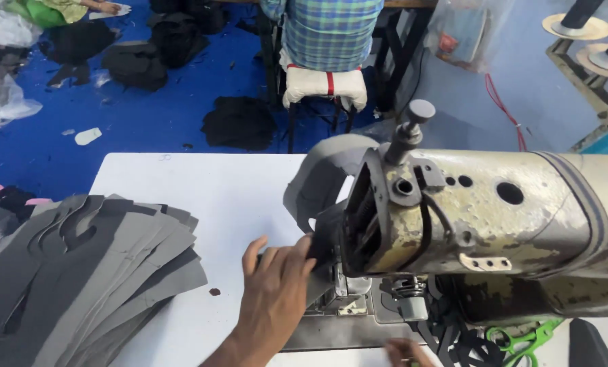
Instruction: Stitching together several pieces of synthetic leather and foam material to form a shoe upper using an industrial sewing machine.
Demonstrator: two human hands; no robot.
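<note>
While the left hand (275,289) lies flat and open-fingered against the grey cut piece (324,178) at the head of the worn industrial sewing machine (481,224), feeding at the needle judged to be the step in hand. Fingertips (302,246) noted touching the dark edge of the piece just beside the needle bar, nothing gripped. Piece found curling upward and over the front of the machine head, its lower edge down at the needle plate (341,306). Right hand (404,350) seen only as a sliver at the bottom edge, near black cut parts (467,346); whether open or closed cannot be told.

Recommended practice, as judgement only:
- Fingertips to be kept to the side of the needle line, never ahead of it.
- Light, even pressure advised, so the piece feeds without stretching.
- Curled upper portion to be kept off the thread post (413,126).

Fanned stack of grey cut pieces (93,272) recorded on the white table (236,190), well apart to the left. Green-handled scissors (521,338) noted beneath the machine arm. Seated person in a checked shirt (328,27) observed beyond the table, over a blue floor (147,115) strewn with dark scraps.
</note>
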